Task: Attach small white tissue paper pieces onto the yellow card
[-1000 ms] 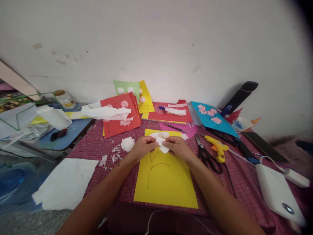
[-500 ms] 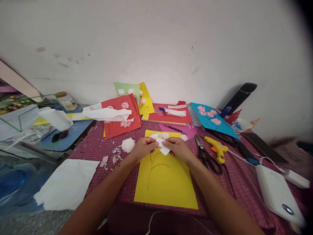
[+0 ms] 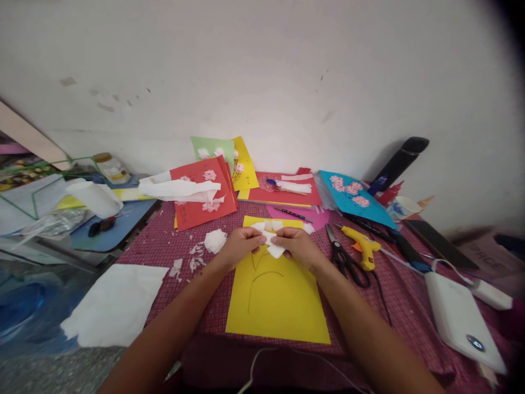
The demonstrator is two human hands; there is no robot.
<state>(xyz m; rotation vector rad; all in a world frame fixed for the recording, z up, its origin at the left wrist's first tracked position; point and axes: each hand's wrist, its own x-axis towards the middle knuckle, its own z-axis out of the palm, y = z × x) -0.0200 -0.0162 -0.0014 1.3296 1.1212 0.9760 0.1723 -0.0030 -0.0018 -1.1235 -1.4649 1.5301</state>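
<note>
1. Pinch lightly with left hand (image 3: 244,244) and right hand (image 3: 298,246), both grasping one small white paper piece (image 3: 275,252) between thumb and fingers, one on either side.
2. Note the location: between the two hands, over the upper part of the yellow sheet (image 3: 279,314); contact with the sheet impossible to tell from this view.
3. Press evenly from both sides, with no hard pull, given the likely risk of tearing.
4. Work low, close above the sheet, for steadier fingertips.
5. Avoid rubbing across the dark drawn lines (image 3: 268,273), nearer the body than the hands.
6. Mind the other white pieces (image 3: 278,224) at the sheet's far edge; avoid nudging them with the knuckles.
7. Move gently on the left, near the white paper pile (image 3: 215,241) and loose torn scraps (image 3: 197,264).
8. Allow room on the right for the scissors (image 3: 338,251) and yellow glue gun (image 3: 364,245).
</note>
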